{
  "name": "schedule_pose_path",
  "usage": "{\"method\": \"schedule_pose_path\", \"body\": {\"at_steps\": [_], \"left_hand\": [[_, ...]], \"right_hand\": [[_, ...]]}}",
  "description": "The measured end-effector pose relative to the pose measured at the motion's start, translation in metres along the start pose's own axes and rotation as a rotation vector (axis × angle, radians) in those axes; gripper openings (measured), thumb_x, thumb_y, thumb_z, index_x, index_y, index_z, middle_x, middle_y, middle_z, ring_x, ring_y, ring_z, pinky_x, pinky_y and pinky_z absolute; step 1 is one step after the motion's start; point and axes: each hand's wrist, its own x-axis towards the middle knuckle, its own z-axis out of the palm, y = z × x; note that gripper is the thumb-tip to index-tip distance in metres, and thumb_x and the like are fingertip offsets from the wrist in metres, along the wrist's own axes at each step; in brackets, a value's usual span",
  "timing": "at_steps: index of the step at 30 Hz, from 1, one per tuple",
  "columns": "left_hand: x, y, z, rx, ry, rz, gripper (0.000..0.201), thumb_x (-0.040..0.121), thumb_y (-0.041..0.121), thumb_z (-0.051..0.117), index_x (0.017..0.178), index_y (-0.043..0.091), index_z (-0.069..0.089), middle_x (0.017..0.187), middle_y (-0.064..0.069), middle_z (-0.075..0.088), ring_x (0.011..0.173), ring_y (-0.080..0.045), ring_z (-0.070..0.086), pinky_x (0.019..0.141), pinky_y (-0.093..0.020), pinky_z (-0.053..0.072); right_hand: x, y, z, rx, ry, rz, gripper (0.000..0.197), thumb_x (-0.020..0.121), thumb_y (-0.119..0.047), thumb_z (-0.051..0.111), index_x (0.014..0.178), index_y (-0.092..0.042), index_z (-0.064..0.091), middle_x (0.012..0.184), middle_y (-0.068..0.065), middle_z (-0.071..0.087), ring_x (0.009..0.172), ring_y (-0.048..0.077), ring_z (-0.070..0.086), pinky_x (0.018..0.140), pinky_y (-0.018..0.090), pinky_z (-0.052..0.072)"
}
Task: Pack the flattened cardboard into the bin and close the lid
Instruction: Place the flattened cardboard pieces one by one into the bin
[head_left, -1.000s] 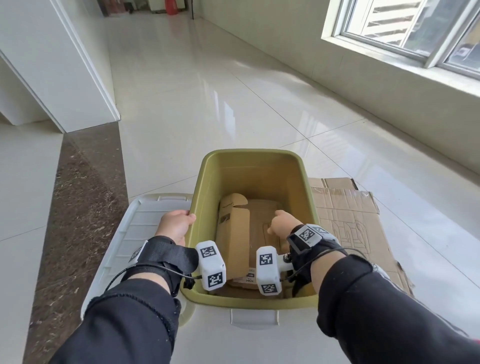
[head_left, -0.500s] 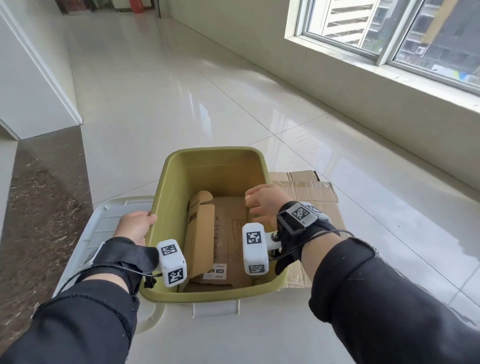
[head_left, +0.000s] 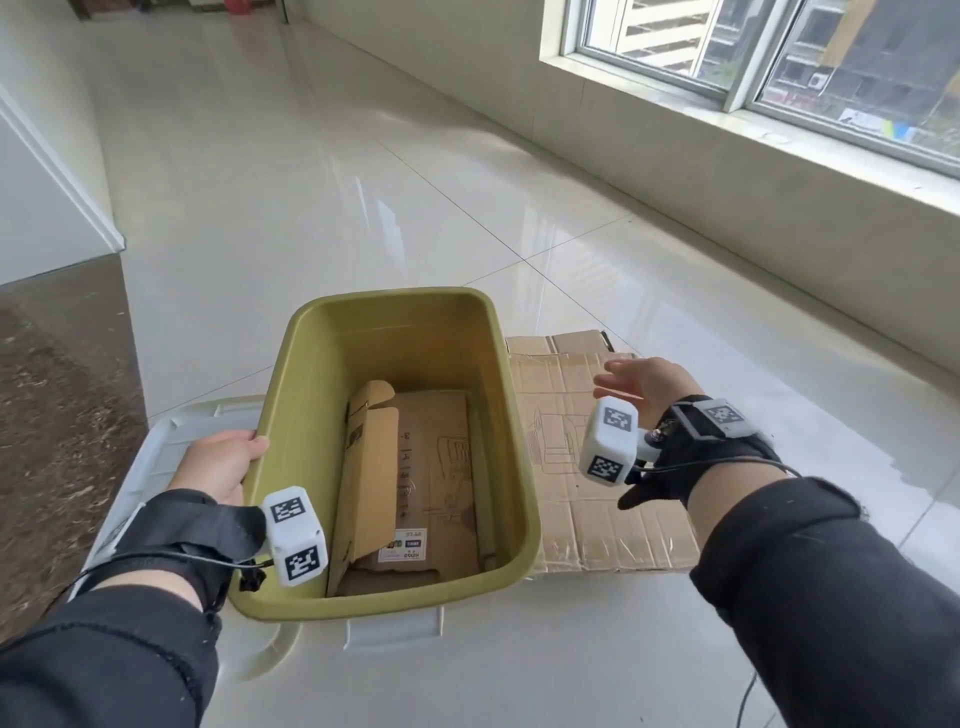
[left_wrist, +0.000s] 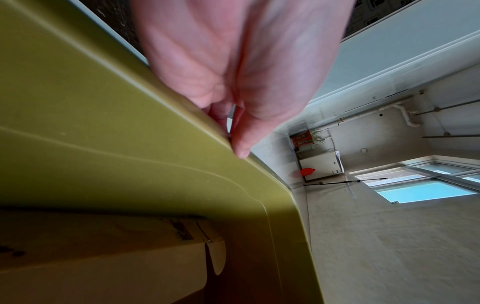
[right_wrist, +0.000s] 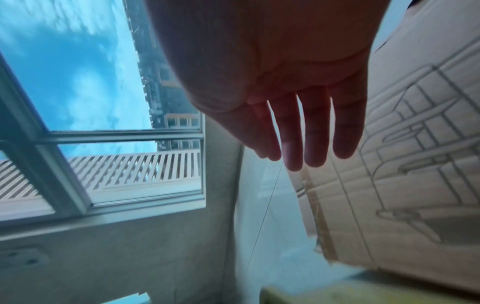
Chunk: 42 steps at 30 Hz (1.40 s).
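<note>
An olive-green bin (head_left: 291, 364) stands on the floor with folded cardboard (head_left: 431, 467) lying in its bottom and one flap (head_left: 366, 467) standing up on the left. My left hand (head_left: 223, 460) grips the bin's left rim (left_wrist: 182, 107), thumb on top. A large flattened cardboard sheet (head_left: 576, 509) lies on the floor right of the bin. My right hand (head_left: 644, 382) hovers above that sheet with straight fingers (right_wrist: 314, 139), holding nothing. The white lid (head_left: 171, 447) lies left of the bin, partly under it.
The glossy tiled floor (head_left: 363, 182) stretches ahead. A wall with a window (head_left: 779, 62) runs along the right. A dark stone strip (head_left: 57, 389) and a white wall corner lie to the left. A grey latch (head_left: 395, 626) sticks out at the bin's near end.
My right hand has come up out of the bin and moved right, over the flat sheet on the floor. The left hand has stayed on the bin's left rim.
</note>
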Motion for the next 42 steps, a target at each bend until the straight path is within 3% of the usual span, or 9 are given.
{"method": "schedule_pose_path", "body": {"at_steps": [4,11,16,22,26,29,32,37,42], "left_hand": [[-0.003,0.001,0.001,-0.011,0.002,-0.007,0.037,0.096,0.005,0.046,0.131,-0.003,0.052,0.105,-0.020,0.060,0.098,-0.030,0.057,0.094,-0.047,0.046],[-0.002,0.001,0.000,0.007,0.004,-0.006,0.036,0.096,0.007,0.045,0.130,-0.003,0.052,0.092,-0.019,0.061,0.082,-0.031,0.058,0.093,-0.046,0.045],[-0.005,0.003,0.000,0.016,0.030,-0.011,0.040,0.095,0.008,0.046,0.133,-0.002,0.052,0.118,-0.025,0.061,0.097,-0.031,0.058,0.091,-0.047,0.047],[-0.006,0.003,-0.001,0.019,0.029,-0.013,0.038,0.095,0.008,0.046,0.131,-0.002,0.053,0.086,-0.015,0.061,0.078,-0.027,0.059,0.090,-0.046,0.047],[-0.010,0.003,0.002,0.014,0.023,-0.001,0.037,0.095,0.006,0.046,0.130,-0.002,0.053,0.085,-0.015,0.060,0.082,-0.028,0.058,0.096,-0.048,0.044],[-0.010,0.004,0.002,0.008,0.029,-0.003,0.036,0.095,0.006,0.046,0.129,-0.001,0.054,0.086,-0.014,0.061,0.097,-0.031,0.058,0.101,-0.050,0.044],[-0.012,0.004,0.002,0.003,0.031,-0.006,0.036,0.094,0.007,0.047,0.129,0.000,0.055,0.093,-0.016,0.063,0.102,-0.032,0.058,0.104,-0.054,0.043],[-0.014,0.005,0.001,0.011,0.035,-0.006,0.037,0.094,0.009,0.048,0.129,-0.002,0.055,0.097,-0.018,0.063,0.098,-0.032,0.060,0.103,-0.054,0.043],[-0.022,0.007,0.006,-0.048,0.021,-0.007,0.037,0.096,0.004,0.043,0.132,-0.002,0.051,0.084,-0.015,0.057,0.075,-0.027,0.056,0.074,-0.042,0.048]], "right_hand": [[0.015,0.017,-0.024,-0.040,0.088,0.054,0.010,0.093,-0.010,0.048,0.094,-0.006,0.058,0.085,0.008,0.064,0.073,0.023,0.059,0.070,0.039,0.049],[0.028,0.041,-0.046,-0.107,0.187,0.143,0.009,0.086,-0.013,0.054,0.093,-0.008,0.058,0.098,0.010,0.066,0.095,0.029,0.061,0.084,0.043,0.051],[0.039,0.048,-0.054,-0.187,0.225,0.170,0.007,0.087,-0.014,0.056,0.088,-0.008,0.057,0.101,0.012,0.064,0.106,0.032,0.060,0.098,0.049,0.045],[0.054,0.058,-0.064,-0.363,0.296,0.204,0.018,0.086,-0.011,0.061,0.077,0.002,0.053,0.104,0.018,0.056,0.090,0.029,0.053,0.089,0.041,0.046],[0.058,0.063,-0.065,-0.488,0.237,0.223,0.041,0.088,-0.012,0.059,0.124,0.005,0.052,0.099,0.020,0.054,0.090,0.027,0.048,0.070,0.034,0.044],[0.056,0.069,-0.057,-0.621,0.199,0.204,0.046,0.091,-0.012,0.054,0.134,0.004,0.047,0.133,0.022,0.051,0.114,0.032,0.053,0.068,0.035,0.046],[0.053,0.073,-0.048,-0.758,0.230,0.203,0.039,0.091,-0.011,0.056,0.126,0.005,0.051,0.132,0.022,0.054,0.120,0.036,0.052,0.095,0.039,0.043],[0.055,0.075,-0.051,-0.700,0.276,0.178,0.037,0.084,-0.012,0.065,0.116,0.003,0.053,0.109,0.022,0.059,0.097,0.036,0.056,0.084,0.041,0.044],[0.059,0.076,-0.059,-0.628,0.306,0.161,0.024,0.084,-0.018,0.066,0.082,-0.001,0.050,0.086,0.016,0.053,0.081,0.031,0.053,0.090,0.044,0.047]]}}
